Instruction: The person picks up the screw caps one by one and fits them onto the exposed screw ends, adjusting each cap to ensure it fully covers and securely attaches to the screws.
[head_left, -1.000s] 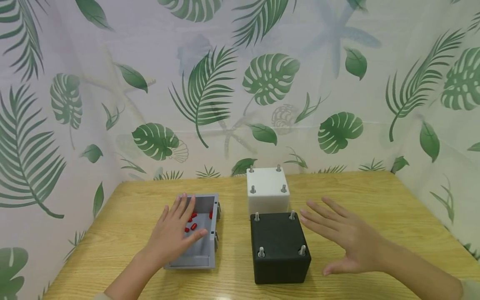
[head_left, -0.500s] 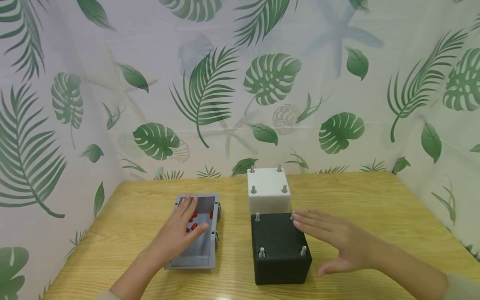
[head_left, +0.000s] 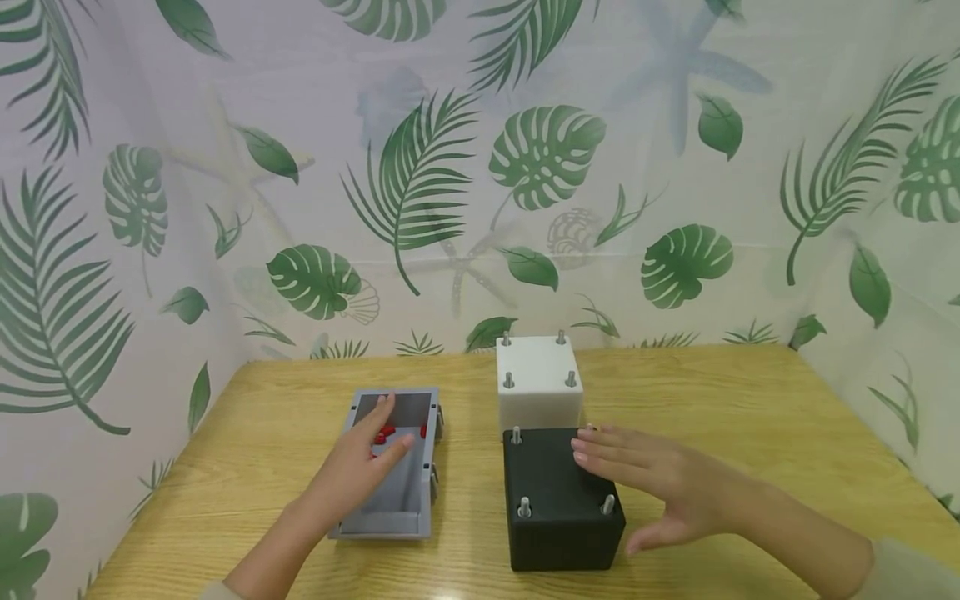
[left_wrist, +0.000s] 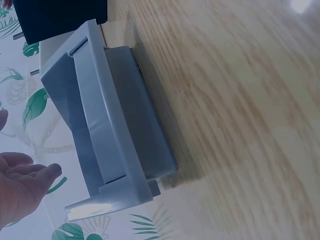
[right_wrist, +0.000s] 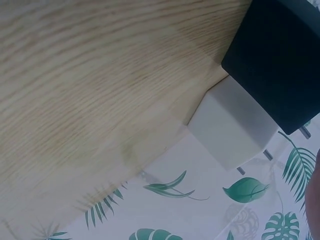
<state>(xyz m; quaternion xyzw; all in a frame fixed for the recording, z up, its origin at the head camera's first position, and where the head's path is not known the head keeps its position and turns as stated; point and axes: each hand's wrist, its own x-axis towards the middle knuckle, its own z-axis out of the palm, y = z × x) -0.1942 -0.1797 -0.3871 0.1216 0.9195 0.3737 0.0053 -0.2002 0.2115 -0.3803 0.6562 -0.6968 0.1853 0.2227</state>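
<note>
At the far left, a cloth (head_left: 172, 92) printed with green leaves hangs beside the wooden worktop (head_left: 277, 408), and it continues behind it to the right side. Next comes the left hand (head_left: 352, 471), which is released, its fingers extended and its thumb spread, over the grey bin (head_left: 381, 527). In the left wrist view, the visible fingers are apart from the rim. Inside the bin, near its far end, lie several small red pieces (head_left: 386, 434), partly hidden by the hand. To the right, the white block (head_left: 536, 367) stands at the back, with four metal bolts (head_left: 509, 380) rising from its top. In front of it is the black block (head_left: 551, 479), with similar bolts at its corners. The right hand (head_left: 671, 479) is also released, fingers straight, above this block's far right corner; whether they touch it, I cannot tell.
</note>
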